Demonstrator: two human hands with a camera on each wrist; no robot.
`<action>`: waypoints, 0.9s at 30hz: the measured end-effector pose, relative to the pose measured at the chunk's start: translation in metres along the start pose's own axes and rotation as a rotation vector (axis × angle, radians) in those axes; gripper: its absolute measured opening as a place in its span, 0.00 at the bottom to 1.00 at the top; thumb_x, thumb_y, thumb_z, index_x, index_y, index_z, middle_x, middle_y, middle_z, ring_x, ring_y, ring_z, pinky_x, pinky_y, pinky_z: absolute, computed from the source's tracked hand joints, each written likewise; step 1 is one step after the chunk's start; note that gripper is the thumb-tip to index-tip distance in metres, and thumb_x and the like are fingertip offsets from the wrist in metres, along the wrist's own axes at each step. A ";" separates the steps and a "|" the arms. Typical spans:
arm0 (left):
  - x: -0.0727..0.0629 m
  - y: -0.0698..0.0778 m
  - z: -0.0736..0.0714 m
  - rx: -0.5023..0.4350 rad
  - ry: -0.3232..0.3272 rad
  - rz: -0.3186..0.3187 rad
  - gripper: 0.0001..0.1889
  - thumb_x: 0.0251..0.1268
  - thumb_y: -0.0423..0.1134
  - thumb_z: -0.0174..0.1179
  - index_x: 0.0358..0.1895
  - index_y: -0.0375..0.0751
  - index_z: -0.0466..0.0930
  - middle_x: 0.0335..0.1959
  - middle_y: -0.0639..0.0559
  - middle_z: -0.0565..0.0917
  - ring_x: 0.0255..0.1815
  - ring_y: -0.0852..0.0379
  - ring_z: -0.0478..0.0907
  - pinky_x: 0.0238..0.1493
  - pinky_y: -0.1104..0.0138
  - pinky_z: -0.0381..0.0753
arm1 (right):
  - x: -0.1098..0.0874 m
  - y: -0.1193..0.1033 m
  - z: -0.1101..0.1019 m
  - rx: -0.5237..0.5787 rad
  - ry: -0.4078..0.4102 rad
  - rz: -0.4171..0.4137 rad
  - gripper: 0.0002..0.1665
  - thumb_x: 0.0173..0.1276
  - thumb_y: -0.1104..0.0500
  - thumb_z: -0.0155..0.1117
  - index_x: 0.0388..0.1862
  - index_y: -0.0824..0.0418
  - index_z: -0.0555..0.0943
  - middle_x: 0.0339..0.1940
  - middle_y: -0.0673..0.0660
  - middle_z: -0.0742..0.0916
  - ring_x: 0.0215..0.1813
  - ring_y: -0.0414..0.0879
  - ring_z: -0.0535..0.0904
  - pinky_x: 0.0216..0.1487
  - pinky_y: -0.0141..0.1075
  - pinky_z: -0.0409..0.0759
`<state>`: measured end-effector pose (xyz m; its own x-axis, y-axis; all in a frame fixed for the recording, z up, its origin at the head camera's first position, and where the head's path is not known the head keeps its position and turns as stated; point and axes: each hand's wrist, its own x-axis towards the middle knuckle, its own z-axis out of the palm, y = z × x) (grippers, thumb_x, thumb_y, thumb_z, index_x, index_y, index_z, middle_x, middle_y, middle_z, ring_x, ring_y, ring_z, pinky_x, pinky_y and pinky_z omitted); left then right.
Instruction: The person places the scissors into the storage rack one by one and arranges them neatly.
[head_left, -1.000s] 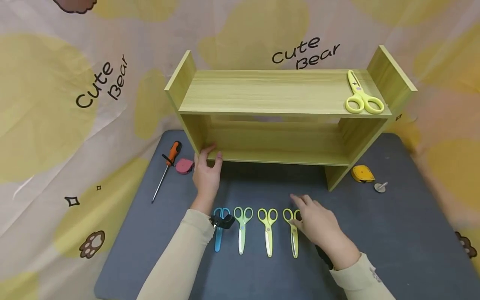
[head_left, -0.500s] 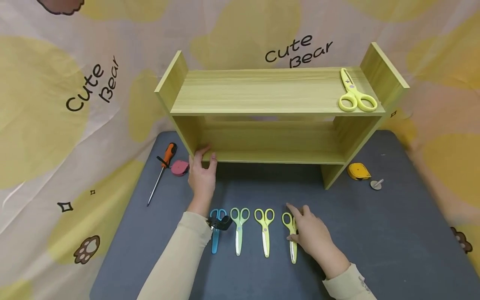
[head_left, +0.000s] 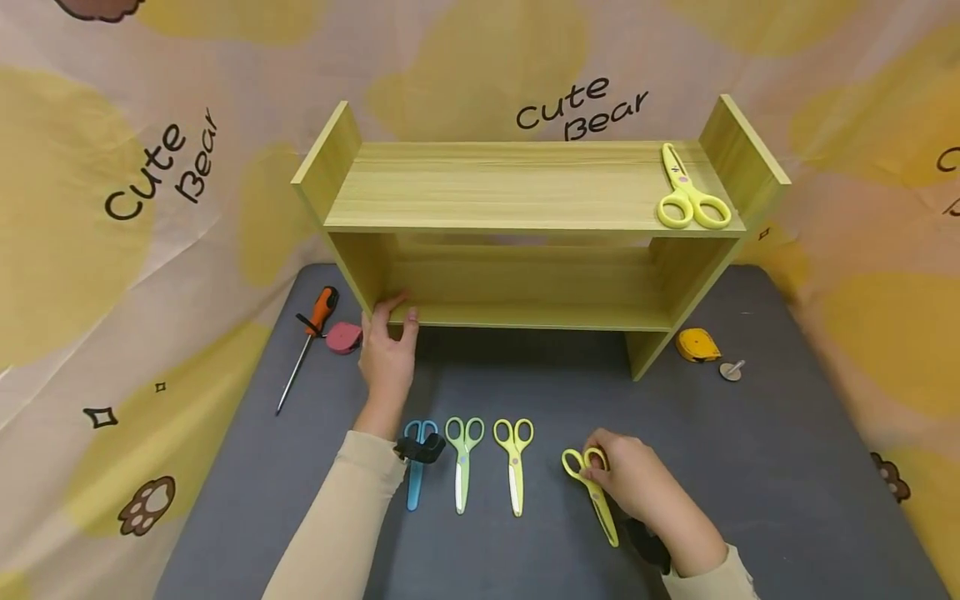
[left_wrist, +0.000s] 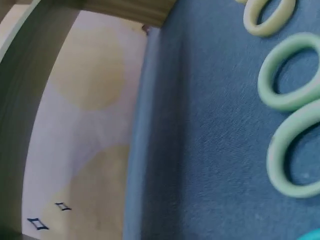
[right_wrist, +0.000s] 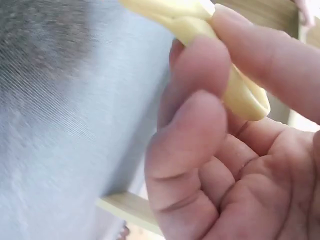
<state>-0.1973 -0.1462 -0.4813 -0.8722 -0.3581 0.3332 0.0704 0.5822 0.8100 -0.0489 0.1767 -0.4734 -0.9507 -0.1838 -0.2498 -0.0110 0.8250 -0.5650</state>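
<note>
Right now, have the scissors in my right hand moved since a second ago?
Yes. In the head view, the yellow scissors in your right hand have shifted rightward and toward you, judged against the wooden shelf.

Five pairs of scissors: one blue pair (head_left: 415, 483), one green pair (head_left: 462, 458), three yellow pairs (head_left: 515, 457) (head_left: 599, 500) (head_left: 685, 188). One wooden shelf (head_left: 495, 187). Two tape measures (head_left: 344, 338) (head_left: 697, 345): pink left, yellow right. One screwdriver (head_left: 307, 340), left. One metal disc (head_left: 731, 372), right. Two hands (head_left: 387, 362) (head_left: 636, 473). One table (head_left: 765, 467).

A tabletop work area: grey table (head_left: 750, 467), "Cute Bear" fabric backdrop (head_left: 465, 58), wooden shelf (head_left: 495, 185), screwdriver (head_left: 322, 311).
</note>
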 end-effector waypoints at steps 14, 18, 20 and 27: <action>-0.001 0.001 0.002 0.003 0.029 0.007 0.19 0.76 0.56 0.60 0.64 0.57 0.80 0.72 0.46 0.73 0.66 0.37 0.75 0.55 0.32 0.68 | -0.037 -0.048 -0.088 -0.071 0.687 -0.476 0.18 0.49 0.63 0.87 0.40 0.51 0.92 0.31 0.41 0.86 0.25 0.33 0.70 0.26 0.27 0.69; -0.001 0.002 0.003 0.007 0.024 0.003 0.19 0.76 0.55 0.60 0.64 0.57 0.80 0.73 0.46 0.72 0.66 0.37 0.76 0.56 0.33 0.69 | -0.036 -0.075 -0.121 0.133 1.042 -0.703 0.08 0.57 0.69 0.81 0.35 0.62 0.92 0.32 0.54 0.91 0.27 0.36 0.73 0.32 0.21 0.67; -0.001 0.002 0.003 0.010 0.024 0.003 0.19 0.77 0.55 0.60 0.65 0.58 0.80 0.72 0.46 0.73 0.65 0.37 0.76 0.56 0.33 0.69 | -0.029 -0.088 -0.133 0.260 1.232 -0.786 0.03 0.60 0.71 0.74 0.30 0.65 0.92 0.30 0.60 0.91 0.27 0.38 0.75 0.35 0.20 0.64; -0.001 0.000 0.001 0.024 0.020 0.009 0.20 0.77 0.56 0.58 0.66 0.59 0.79 0.72 0.46 0.72 0.65 0.36 0.76 0.56 0.33 0.68 | 0.017 -0.109 -0.152 0.234 1.447 -0.856 0.11 0.61 0.75 0.72 0.28 0.61 0.92 0.30 0.60 0.91 0.28 0.56 0.85 0.38 0.20 0.65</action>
<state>-0.1968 -0.1451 -0.4826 -0.8619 -0.3672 0.3498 0.0659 0.6027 0.7952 -0.1111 0.1645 -0.2964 -0.1828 0.2095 0.9606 -0.7167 0.6404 -0.2761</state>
